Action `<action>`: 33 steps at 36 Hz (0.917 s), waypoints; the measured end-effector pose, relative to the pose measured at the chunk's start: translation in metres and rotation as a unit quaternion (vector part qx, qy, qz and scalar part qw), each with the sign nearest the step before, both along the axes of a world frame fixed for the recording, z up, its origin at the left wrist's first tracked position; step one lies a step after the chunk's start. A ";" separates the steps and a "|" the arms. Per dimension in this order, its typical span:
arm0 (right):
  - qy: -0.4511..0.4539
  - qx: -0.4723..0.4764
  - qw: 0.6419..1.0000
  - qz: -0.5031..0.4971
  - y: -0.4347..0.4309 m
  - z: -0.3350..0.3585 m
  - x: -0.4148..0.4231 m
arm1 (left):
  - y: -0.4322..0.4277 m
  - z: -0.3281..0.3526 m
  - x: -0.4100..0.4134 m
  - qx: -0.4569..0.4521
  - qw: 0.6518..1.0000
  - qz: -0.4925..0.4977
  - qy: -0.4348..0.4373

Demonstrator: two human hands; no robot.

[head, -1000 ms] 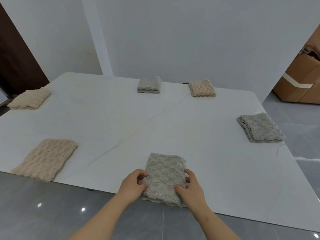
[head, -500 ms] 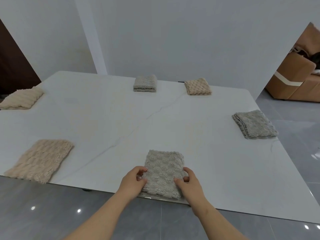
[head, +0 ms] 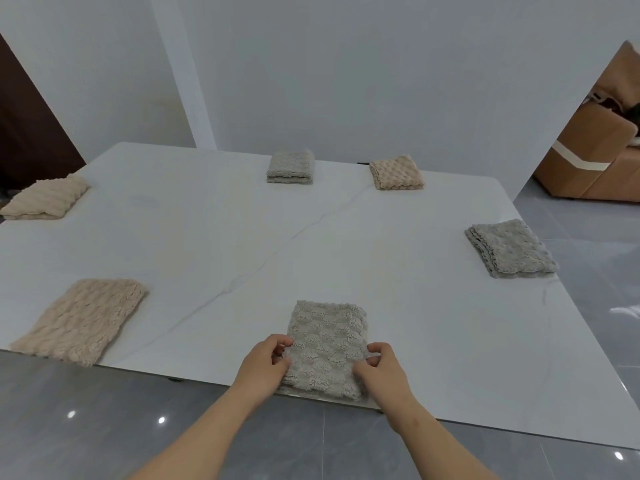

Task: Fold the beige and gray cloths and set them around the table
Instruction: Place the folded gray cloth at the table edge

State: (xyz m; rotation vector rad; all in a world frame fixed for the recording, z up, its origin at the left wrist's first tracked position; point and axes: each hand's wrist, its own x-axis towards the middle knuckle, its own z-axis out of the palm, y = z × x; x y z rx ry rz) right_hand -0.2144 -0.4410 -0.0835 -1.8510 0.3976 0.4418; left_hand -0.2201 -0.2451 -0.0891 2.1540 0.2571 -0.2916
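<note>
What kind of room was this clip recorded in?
Probably a home dining or living area: a large white marble-look table with folded cloths set round its edges, glossy gray floor tiles, and a tan sofa through the opening at right.

body: we saw only two arms, reaching in from the lower edge | left hand (head: 265, 367): bare | right hand (head: 379, 370): bare | left forearm (head: 207, 431): bare along its whole visible length | right forearm (head: 433, 441): likewise bare | clothing: whatever we wore higher up lay outside the view
</note>
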 end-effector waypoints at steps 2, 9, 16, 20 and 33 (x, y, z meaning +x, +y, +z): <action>0.000 -0.004 1.000 0.001 0.000 -0.001 0.000 | 0.000 0.000 0.000 0.015 1.000 -0.008 -0.003; 0.000 -0.009 1.000 0.002 0.000 -0.002 -0.001 | -0.001 -0.002 0.001 0.036 0.999 -0.012 -0.005; 0.001 -0.012 1.000 0.000 0.000 -0.001 0.000 | -0.001 -0.002 0.002 0.049 0.999 -0.020 0.000; 0.001 -0.023 1.000 -0.001 0.000 -0.001 -0.001 | 0.000 -0.002 0.002 0.050 0.998 -0.021 0.005; 0.002 -0.034 0.999 0.002 0.002 0.003 0.000 | -0.001 0.002 0.006 0.037 0.999 -0.009 0.024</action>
